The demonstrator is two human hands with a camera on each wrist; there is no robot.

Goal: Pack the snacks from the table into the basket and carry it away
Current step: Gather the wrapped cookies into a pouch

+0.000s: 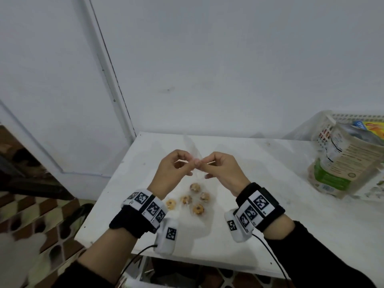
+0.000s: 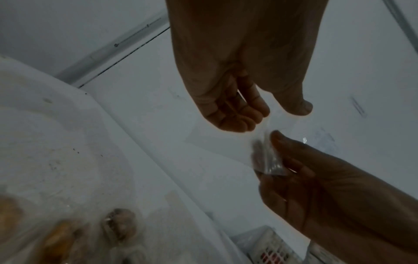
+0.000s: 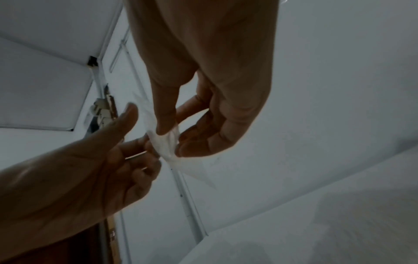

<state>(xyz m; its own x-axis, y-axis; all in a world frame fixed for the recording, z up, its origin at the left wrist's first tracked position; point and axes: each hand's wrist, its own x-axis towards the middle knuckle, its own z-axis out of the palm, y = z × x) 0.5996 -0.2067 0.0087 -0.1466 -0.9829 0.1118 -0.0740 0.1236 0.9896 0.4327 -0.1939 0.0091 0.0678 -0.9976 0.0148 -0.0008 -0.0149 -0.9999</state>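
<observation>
A clear plastic bag [image 1: 209, 202] with several small chocolate-chip cookies [image 1: 198, 209] lies on the white table [image 1: 270, 183] and rises to a gathered neck [image 1: 196, 157] between my hands. My left hand [image 1: 188, 165] pinches one end of a thin gold twist tie [image 1: 180, 161] at the neck. My right hand [image 1: 200, 166] pinches the bunched plastic [image 3: 167, 141] between thumb and fingers. The left wrist view shows the crumpled film [image 2: 269, 157] in the right hand [image 2: 271, 142]. The white basket [image 1: 324, 129] stands at the table's right end.
In the basket, a large green-and-white snack pouch [image 1: 340, 163] leans over its near side beside a yellow pack [image 1: 374, 129]. A wall is close behind the table. The table's left edge drops to a patterned tile floor [image 1: 31, 215].
</observation>
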